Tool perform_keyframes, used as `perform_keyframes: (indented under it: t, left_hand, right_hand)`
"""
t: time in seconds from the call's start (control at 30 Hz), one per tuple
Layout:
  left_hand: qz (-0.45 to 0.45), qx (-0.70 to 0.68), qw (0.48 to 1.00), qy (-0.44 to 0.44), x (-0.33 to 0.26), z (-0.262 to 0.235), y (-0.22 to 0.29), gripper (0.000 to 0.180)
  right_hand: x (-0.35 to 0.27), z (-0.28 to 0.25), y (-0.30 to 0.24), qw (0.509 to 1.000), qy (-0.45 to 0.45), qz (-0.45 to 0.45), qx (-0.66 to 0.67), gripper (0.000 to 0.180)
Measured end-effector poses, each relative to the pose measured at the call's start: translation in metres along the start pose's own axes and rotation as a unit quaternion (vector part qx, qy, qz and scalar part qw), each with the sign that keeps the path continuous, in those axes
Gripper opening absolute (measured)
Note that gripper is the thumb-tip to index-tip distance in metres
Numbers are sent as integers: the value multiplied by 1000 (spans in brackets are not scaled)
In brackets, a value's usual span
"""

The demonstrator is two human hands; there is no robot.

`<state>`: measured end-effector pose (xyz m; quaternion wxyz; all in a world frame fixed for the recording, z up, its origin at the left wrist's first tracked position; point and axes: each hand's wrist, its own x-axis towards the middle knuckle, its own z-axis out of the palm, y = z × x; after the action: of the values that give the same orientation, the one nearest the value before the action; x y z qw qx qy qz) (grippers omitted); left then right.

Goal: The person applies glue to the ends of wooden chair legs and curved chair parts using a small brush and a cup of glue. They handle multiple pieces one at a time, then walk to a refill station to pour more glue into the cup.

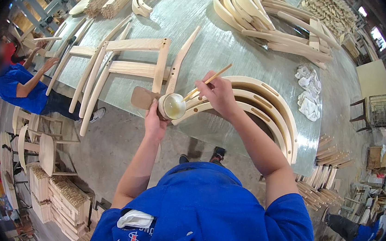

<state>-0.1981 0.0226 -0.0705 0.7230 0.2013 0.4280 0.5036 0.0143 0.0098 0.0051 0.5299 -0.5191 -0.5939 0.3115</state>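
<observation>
My left hand point(154, 125) is closed around a small round cup point(174, 105) of pale yellowish liquid, held over the table's near edge. A flat brown piece point(142, 98) juts out to the left of the cup, by my fingertips; whether it is joined to the cup I cannot tell. Pinched in my right hand point(218, 95) is a thin wooden stick point(216, 75), slanting down so its lower end is at the cup's rim. Just right of the cup, under my right forearm, lie several curved wooden rails point(255, 98) with slots and holes.
Wooden frames point(135, 45) lie on the metal-topped table point(185, 8) to the left. Bent wood parts point(254, 15) are heaped at the far right, near a crumpled white cloth point(308, 92). A co-worker in blue point(24, 85) stands at the left. Stacked wood point(62, 201) sits on the floor.
</observation>
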Motion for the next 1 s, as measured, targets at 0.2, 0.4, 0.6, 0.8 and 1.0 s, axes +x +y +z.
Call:
perform_keyframes:
  t: [0.2, 0.4, 0.6, 0.8, 1.0]
  left_hand:
    - [24, -40, 997, -64, -5, 21, 13, 34]
    - [43, -51, 997, -46, -3, 12, 19, 35]
    - [143, 20, 987, -74, -16, 27, 28, 37]
    - [97, -8, 991, -91, -9, 13, 31, 37]
    - [45, -69, 993, -81, -3, 20, 21, 37]
  right_hand:
    - [-7, 9, 12, 980, 40, 140, 133, 15]
    - [-17, 5, 21, 943, 83, 158, 281, 16]
    - [-23, 16, 17, 971, 38, 120, 204, 14]
    - [-25, 6, 20, 865, 87, 231, 438, 14]
    - [-40, 10, 29, 796, 95, 308, 512, 10]
